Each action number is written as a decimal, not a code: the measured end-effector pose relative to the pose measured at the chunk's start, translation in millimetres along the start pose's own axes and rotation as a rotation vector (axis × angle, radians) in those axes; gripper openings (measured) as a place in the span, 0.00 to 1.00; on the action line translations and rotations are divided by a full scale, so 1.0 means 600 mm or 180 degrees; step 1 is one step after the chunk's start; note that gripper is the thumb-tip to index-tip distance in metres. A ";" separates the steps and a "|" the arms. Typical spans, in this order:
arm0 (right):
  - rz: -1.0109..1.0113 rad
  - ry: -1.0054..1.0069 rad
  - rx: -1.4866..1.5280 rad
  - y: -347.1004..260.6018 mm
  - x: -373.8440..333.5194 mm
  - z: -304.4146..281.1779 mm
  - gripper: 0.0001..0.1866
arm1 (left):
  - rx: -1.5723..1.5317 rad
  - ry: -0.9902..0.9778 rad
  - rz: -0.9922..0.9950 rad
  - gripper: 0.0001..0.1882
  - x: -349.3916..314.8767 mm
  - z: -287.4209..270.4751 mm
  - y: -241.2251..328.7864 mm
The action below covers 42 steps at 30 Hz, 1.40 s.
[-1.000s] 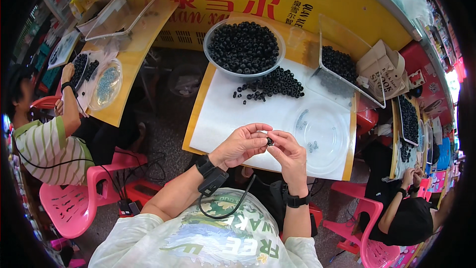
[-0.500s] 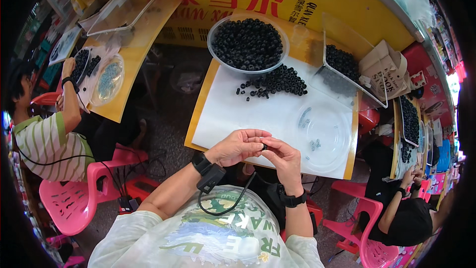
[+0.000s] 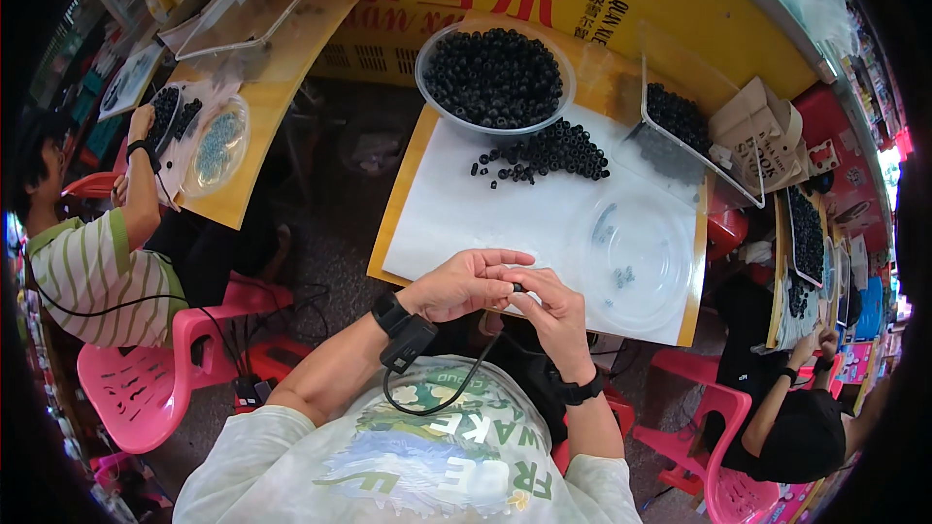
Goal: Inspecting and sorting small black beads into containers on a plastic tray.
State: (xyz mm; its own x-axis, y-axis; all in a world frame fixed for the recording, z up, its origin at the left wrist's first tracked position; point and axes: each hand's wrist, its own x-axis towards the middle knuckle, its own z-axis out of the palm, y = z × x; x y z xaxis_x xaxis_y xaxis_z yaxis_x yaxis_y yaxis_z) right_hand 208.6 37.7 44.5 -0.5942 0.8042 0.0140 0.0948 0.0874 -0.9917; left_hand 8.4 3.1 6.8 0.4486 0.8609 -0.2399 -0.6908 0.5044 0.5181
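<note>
Just over the near edge of the work table, my left hand [image 3: 454, 286] and my right hand [image 3: 551, 309] meet. Between their fingertips they pinch one small black ring-shaped piece [image 3: 516, 287], partly covered by the fingers. Beyond them, a loose heap of similar black pieces [image 3: 563, 153] lies on a white sheet [image 3: 437, 209]. Behind the heap stands a round clear bowl [image 3: 421, 84], heaped with more of them. To the right of my hands is a shallow clear dish [image 3: 652, 243] holding a few tiny pale-blue bits [image 3: 623, 278].
A clear bin [image 3: 701, 167] of black pieces stands back right, beside a beige bag [image 3: 757, 131]. A yellow panel [image 3: 388, 39] rises behind the table. One person [image 3: 107, 277] works at a left table, another [image 3: 796, 427] at right. Pink chairs [image 3: 136, 398] flank me.
The view has shifted slightly, so the table sits a little farther right and lower. My hands keep their pinch on the black piece, with only small finger movement.
</note>
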 end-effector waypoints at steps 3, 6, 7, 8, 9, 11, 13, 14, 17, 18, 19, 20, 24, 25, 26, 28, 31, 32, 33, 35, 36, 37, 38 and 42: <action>-0.0022 0.0176 -0.0004 0.009 -0.009 0.011 0.15 | -0.0052 -0.0001 0.0030 0.32 -0.002 -0.004 -0.014; 0.0213 0.0195 0.0102 -0.009 0.001 0.007 0.14 | -0.0109 0.0023 0.0011 0.29 0.004 0.000 -0.007; 0.0195 0.0195 -0.0066 -0.021 0.009 -0.004 0.14 | -0.0121 0.0029 -0.0006 0.28 0.009 0.004 0.000; 0.0178 0.0206 -0.0236 -0.034 0.019 -0.026 0.15 | -0.0036 0.0140 0.0050 0.26 0.012 0.010 0.011; 0.0164 0.0219 -0.0407 -0.043 0.033 -0.051 0.15 | 0.0048 0.0250 0.0106 0.24 0.014 0.015 0.026; -0.0024 0.0884 -0.0135 -0.071 0.071 -0.113 0.16 | 0.0320 0.0629 0.0304 0.17 0.021 0.014 0.044; -0.0310 0.1429 -0.0980 -0.139 0.117 -0.190 0.16 | 0.0546 0.0815 0.0423 0.14 0.024 0.013 0.061; -0.0628 0.1524 -0.0796 -0.137 0.138 -0.246 0.19 | 0.0669 0.0871 0.0459 0.13 0.027 0.018 0.068; -0.0861 0.2245 -0.2118 -0.134 0.175 -0.335 0.32 | 0.1190 0.1201 0.0679 0.10 0.039 0.014 0.078; -0.0944 0.2615 -0.2937 -0.132 0.170 -0.348 0.33 | 0.1437 0.1311 0.0778 0.09 0.046 0.007 0.083; -0.1211 0.2486 -0.2654 -0.169 0.160 -0.307 0.28 | 0.1799 0.1569 0.0945 0.10 0.050 -0.009 0.092; -0.0955 0.2202 -0.1506 -0.201 0.136 -0.258 0.19 | 0.2146 0.1852 0.1112 0.10 0.052 -0.027 0.099; -0.2531 0.0336 0.1169 -0.272 -0.012 -0.103 0.08 | 0.4009 0.2414 0.1644 0.13 0.089 -0.037 0.121; -0.2496 -0.0415 0.1638 -0.298 -0.040 -0.094 0.06 | 0.4300 0.2381 0.1598 0.14 0.105 -0.034 0.124; -0.2429 -0.1234 0.2121 -0.320 -0.057 -0.088 0.07 | 0.4570 0.2406 0.1569 0.14 0.116 -0.037 0.127; -0.2507 -0.1994 0.2566 -0.344 -0.071 -0.061 0.08 | 0.5090 0.2446 0.1493 0.16 0.134 -0.045 0.122; -0.2000 -0.1051 0.2586 -0.342 -0.152 -0.050 0.09 | 0.5360 0.2691 0.1383 0.17 0.136 -0.043 0.120; -0.1893 -0.0552 0.2613 -0.350 -0.169 -0.034 0.09 | 0.5432 0.2755 0.1408 0.17 0.137 -0.047 0.121; -0.1886 -0.0486 0.2598 -0.349 -0.169 -0.036 0.09 | 0.5441 0.2827 0.1374 0.17 0.137 -0.051 0.119; -0.2047 -0.0648 0.2462 -0.344 -0.173 -0.054 0.10 | 0.5457 0.2724 0.1365 0.16 0.150 -0.039 0.118; -0.2161 -0.0791 0.2389 -0.340 -0.172 -0.060 0.10 | 0.5458 0.2692 0.1360 0.16 0.153 -0.034 0.117; -0.2268 -0.0938 0.2326 -0.335 -0.170 -0.068 0.10 | 0.5534 0.2647 0.1334 0.15 0.156 -0.031 0.117; -0.2362 -0.0926 0.2280 -0.331 -0.170 -0.070 0.10 | 0.5608 0.2606 0.1309 0.14 0.158 -0.029 0.118; -0.2141 -0.0789 0.2282 -0.338 -0.176 -0.075 0.10 | 0.5539 0.2647 0.1210 0.11 0.157 -0.026 0.116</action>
State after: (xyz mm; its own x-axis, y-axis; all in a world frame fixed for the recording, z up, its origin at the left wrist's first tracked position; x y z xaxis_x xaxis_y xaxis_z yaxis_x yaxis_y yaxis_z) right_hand 288.3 -38.3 249.8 -0.5044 0.5665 0.6517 -0.7739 0.0382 -0.6322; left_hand -6.1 120.2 7.4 -0.2544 0.9648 0.0671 0.7747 0.1618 0.6113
